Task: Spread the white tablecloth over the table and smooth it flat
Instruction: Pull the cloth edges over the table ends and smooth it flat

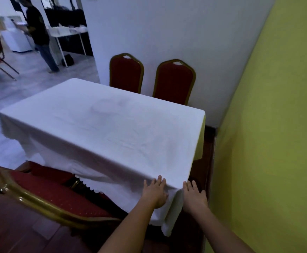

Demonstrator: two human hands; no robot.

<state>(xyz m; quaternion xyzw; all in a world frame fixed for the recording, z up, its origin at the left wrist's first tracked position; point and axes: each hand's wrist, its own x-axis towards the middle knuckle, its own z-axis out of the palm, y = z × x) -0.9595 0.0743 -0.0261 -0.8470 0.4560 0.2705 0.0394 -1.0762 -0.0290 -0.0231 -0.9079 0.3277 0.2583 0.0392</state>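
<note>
Covering the whole table [202,136], the tablecloth [101,123] is seen draped over every visible edge, with its scalloped hem hanging down on the near side and the left side. Faint creases are seen across the top, mostly toward the near right part. At the near right corner the cloth falls in a long folded point toward the floor.

Both hands are placed at that corner. The left hand [155,193] is laid flat on the hanging cloth just left of the corner, fingers spread and pointing up toward the table edge; nothing is gripped by it. The right hand [194,196] is held flat just right of the corner fold, fingers extended; it cannot be told whether the cloth is touched by it or whether it is merely beside it. Both forearms are bare.

Two red chairs with gold frames are set against the white wall behind the table, one on the left [126,73] and one on the right [174,81]. Another red chair [45,194] is seen at the near left, partly under the hem. A yellow wall [269,125] runs along the right. In the background, a person [37,31] is seen standing, blurred.
</note>
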